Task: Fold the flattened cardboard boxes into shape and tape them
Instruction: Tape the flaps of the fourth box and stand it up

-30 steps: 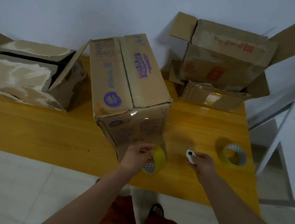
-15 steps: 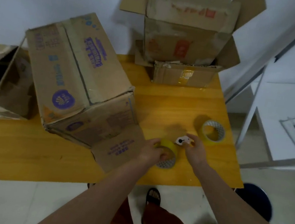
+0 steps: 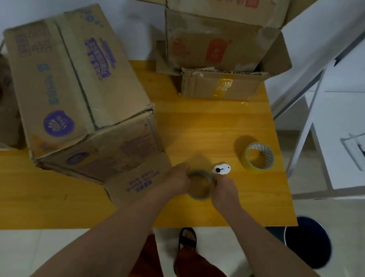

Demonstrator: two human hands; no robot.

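The right hand (image 3: 222, 188) with its white cutter (image 3: 221, 169) has joined the left hand (image 3: 178, 180) gripping the tape roll (image 3: 199, 184); next, find the end to tape the box (image 3: 79, 94).

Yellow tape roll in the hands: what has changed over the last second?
The right hand, holding the white cutter, came across and now grips the yellow tape roll with the left hand. The purple-printed cardboard box and spare tape roll stayed put.

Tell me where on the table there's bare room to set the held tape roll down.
Bare wood lies between the purple-print box, the small taped box and the spare roll. Also the near left strip of the table. Crowded: the back edge and left side.
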